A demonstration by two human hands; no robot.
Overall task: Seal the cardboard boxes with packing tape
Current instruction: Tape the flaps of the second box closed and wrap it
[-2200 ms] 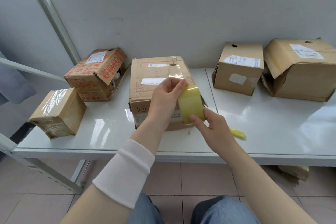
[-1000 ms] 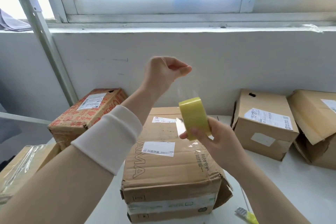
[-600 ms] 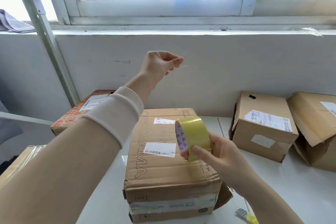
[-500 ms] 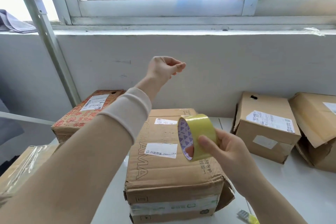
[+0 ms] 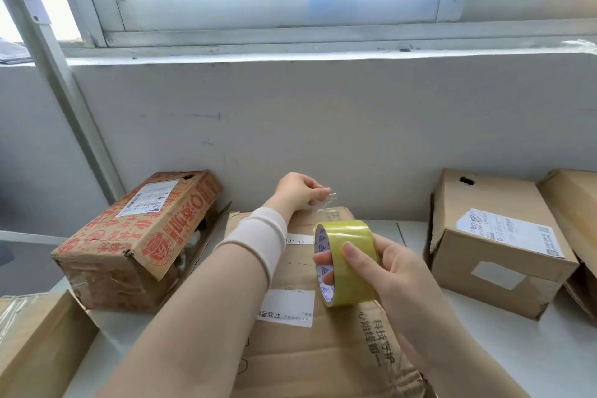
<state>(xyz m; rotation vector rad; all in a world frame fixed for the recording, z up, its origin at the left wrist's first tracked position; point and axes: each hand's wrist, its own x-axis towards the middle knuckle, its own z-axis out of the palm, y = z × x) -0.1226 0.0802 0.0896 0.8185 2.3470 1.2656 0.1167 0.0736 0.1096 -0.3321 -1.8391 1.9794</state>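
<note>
A brown cardboard box (image 5: 326,349) with white labels lies in front of me on the white table (image 5: 504,355). My right hand (image 5: 387,278) grips a yellowish roll of packing tape (image 5: 347,260) above the box's middle. My left hand (image 5: 298,192) pinches the clear free end of the tape (image 5: 326,203) at the box's far edge, close to the wall. The pulled strip runs between the two hands and is hard to see.
A red-printed box (image 5: 142,236) with an open end lies at the left, and a tape-wrapped box (image 5: 35,346) at the near left. Two brown boxes (image 5: 494,242) stand at the right. A slanted metal post (image 5: 64,81) rises at the left by the wall.
My left hand has come down from head height to the box's far edge, still pinching the tape end. The roll in my right hand stayed above the box and turned slightly.
</note>
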